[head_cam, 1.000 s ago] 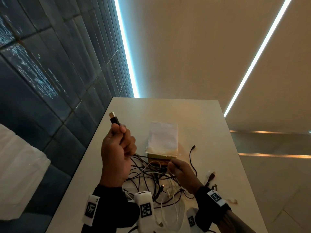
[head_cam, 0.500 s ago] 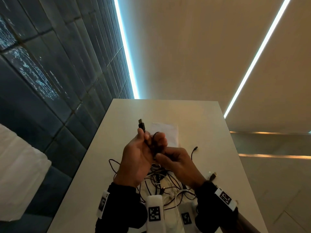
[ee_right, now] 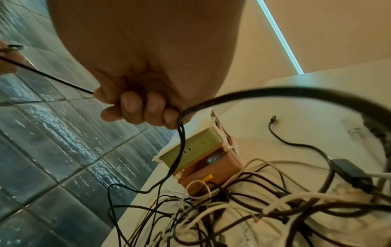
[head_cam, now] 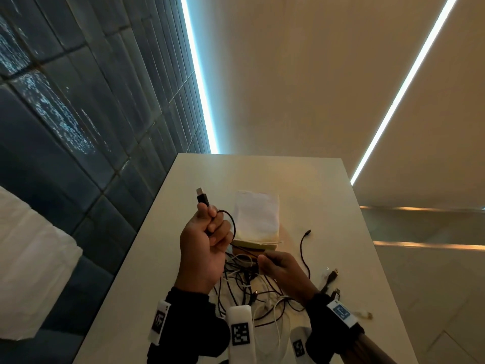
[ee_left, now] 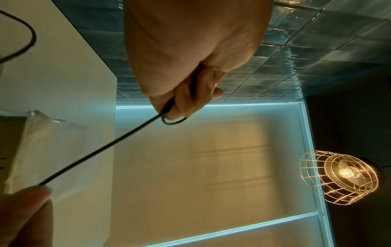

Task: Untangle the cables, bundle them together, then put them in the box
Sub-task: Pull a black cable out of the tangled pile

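Now my left grip (head_cam: 207, 240) is closed round one black cable (ee_left: 101, 150); my right grip (head_cam: 278, 269) pinches it too, above many tangled cables (head_cam: 249, 292).

A white bench (head_cam: 162, 258) stands against a wall of dark blue glossy tiles (head_cam: 86, 106). A strip of cool light (head_cam: 199, 82) runs along the top edge of that wall, and a second light strip (head_cam: 404, 85) crosses the beige ceiling (head_cam: 301, 74). From the left wrist view, a wire-cage pendant lamp (ee_left: 338, 177) hangs lit with a warm bulb. A white cushioned surface (head_cam: 29, 279) sits at the left edge, beside the tiles.
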Motion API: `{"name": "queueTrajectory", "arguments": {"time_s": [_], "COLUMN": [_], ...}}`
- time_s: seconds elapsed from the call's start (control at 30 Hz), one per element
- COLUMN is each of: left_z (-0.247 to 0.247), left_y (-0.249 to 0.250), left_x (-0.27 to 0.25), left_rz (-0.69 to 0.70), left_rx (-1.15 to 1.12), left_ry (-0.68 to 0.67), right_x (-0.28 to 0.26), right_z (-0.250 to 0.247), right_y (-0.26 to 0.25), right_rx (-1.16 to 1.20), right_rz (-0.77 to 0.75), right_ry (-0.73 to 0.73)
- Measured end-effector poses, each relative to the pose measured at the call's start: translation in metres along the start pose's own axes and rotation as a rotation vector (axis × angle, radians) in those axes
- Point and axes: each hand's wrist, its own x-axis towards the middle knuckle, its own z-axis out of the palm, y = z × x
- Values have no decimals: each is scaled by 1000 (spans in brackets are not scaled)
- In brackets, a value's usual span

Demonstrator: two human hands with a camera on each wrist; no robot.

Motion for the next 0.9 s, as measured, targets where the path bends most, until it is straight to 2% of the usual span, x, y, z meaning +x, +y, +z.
{"name": "queueTrajectory", "arguments": {"time_s": [0.33,0.43,0.5,0.57,0.63,0.77,0.9], "left_z": [0,-3,-5,-7,-7,-5,-1], "left_y": [22,29,31,30,25,8,-2], "left_x": [-3,-4,-4,-4,-4,-2,1], "left_rz": [120,115,112,101,60,-29,-113], "left_rx": [120,134,206,274,294,335,366], "left_ry": [45,48,95,142,161,172,149], "right_x": [-9,-6,0,7,13,15,10], "right_z": [5,7,5,1,-4,-4,8], "right_y": [24,21,8,-16,-49,-101,-119], "right_rx": [-122,-183,-127,52,205,298,292], "right_rz": [39,70,93,109,85,-59,-174], "right_ry": [-27,24,128,230,270,205,91]}}
